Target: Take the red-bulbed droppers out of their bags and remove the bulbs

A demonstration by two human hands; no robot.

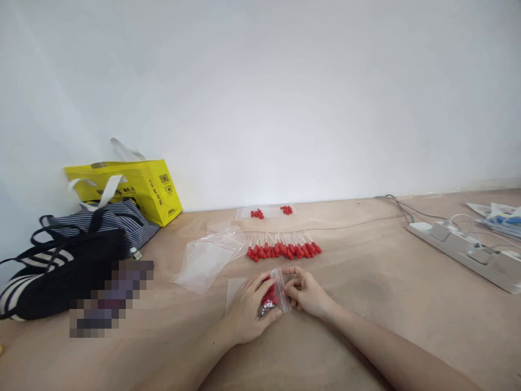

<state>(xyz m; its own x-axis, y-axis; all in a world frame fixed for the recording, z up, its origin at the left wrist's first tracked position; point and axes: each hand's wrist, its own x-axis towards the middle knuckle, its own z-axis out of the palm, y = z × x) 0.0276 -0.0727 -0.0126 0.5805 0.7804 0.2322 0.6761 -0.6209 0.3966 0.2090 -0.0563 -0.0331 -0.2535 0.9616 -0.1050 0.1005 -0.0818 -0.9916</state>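
Note:
My left hand and my right hand both grip a small clear zip bag holding red-tipped droppers, low over the brown table. The left fingers curl over the bag's left side; the right fingers pinch its right edge. Just beyond lies a row of several red-bulbed droppers. Two filled clear bags with red bulbs lie farther back near the wall. A pile of empty clear bags rests to the left of the row.
A yellow shopping bag, a striped bag and a black bag stand at the left by the wall. A white power strip with plugs and cables lies at the right, papers behind it.

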